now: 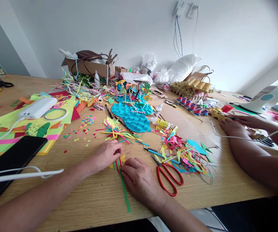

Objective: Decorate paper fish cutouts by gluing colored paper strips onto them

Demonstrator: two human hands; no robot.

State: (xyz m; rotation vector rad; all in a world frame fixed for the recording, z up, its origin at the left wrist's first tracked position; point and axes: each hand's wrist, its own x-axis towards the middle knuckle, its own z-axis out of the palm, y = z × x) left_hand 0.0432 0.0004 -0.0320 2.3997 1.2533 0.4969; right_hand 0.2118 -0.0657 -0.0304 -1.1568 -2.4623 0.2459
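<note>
Right grip (140, 180) holds striped paper (117, 165) trailing a green strip (126, 197); left grip (107, 155) curls at the paper's far end, hold indeterminate; red-handled scissors (169, 175) lie nearby.

1. Bare left hand (108, 156), with a smooth back and softly rounded knuckles.
2. Bare left forearm (47, 193), directly behind that hand, slim at the wrist and steadily thicker farther back.
3. Bare right hand (140, 180), with rounded knuckles, a broad back and faint creases toward the wrist.
4. Bare right forearm (178, 214), just behind that hand, smoothly rounded.
</note>
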